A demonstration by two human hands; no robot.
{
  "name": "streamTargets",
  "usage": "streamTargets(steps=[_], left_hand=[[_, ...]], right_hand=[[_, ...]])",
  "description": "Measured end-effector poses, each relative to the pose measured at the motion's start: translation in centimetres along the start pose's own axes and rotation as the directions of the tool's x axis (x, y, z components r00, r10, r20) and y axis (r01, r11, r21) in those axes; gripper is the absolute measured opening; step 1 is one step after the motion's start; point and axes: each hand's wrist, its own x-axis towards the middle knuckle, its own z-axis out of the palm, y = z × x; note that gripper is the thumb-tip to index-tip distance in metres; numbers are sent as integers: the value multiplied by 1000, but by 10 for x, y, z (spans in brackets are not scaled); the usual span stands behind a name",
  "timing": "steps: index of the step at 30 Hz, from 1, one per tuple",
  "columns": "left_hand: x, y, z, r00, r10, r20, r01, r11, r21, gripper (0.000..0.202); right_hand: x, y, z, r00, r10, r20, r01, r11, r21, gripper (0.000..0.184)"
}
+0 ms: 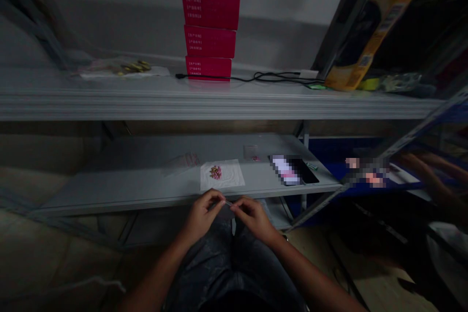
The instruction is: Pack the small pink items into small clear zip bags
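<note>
My left hand and my right hand meet in front of the lower shelf's edge. Both are pinched on a small clear item stretched between them, too dim to name. Just beyond them, a white sheet lies on the lower shelf with a small heap of pinkish-brown pieces on it. An empty clear bag lies left of the sheet.
A phone and a small clear packet lie on the lower shelf to the right. The upper shelf bears three stacked red boxes, a black cable, and a yellow package. Another person's arm is at right.
</note>
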Motion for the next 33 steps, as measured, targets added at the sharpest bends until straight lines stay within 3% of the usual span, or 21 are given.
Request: streamTargets(steps=[9,13,17,22,25,28,30,33], left_hand=[[9,-6,-14,989,5,-144,-2,1000,21,11],[10,-9,-18,986,-82,-149,65,991,-114,16],[8,-8,-11,978,-172,-121,136,956,-260,22],[5,-4,1,984,-117,-136,81,966,-246,23],[5,-5,-6,983,-112,-145,78,972,-223,26],[9,-5,-18,970,-103,-220,59,979,-197,28],[13,-5,-26,951,-88,-296,35,983,-180,29],[21,-6,-37,921,-68,-384,4,986,-167,29]], right_hand=[[6,9,-2,995,89,-49,-77,975,208,33],[7,12,-5,989,103,-102,-78,971,226,37],[4,4,0,998,69,-5,-65,968,243,33],[8,-7,-1,997,-2,77,-10,988,151,30],[35,-7,-25,1000,2,-15,0,989,147,33],[87,-1,-63,982,31,-186,-12,995,98,36],[126,4,-90,941,81,-328,-94,995,-24,35],[175,14,-122,903,186,-386,-255,957,-137,31]])
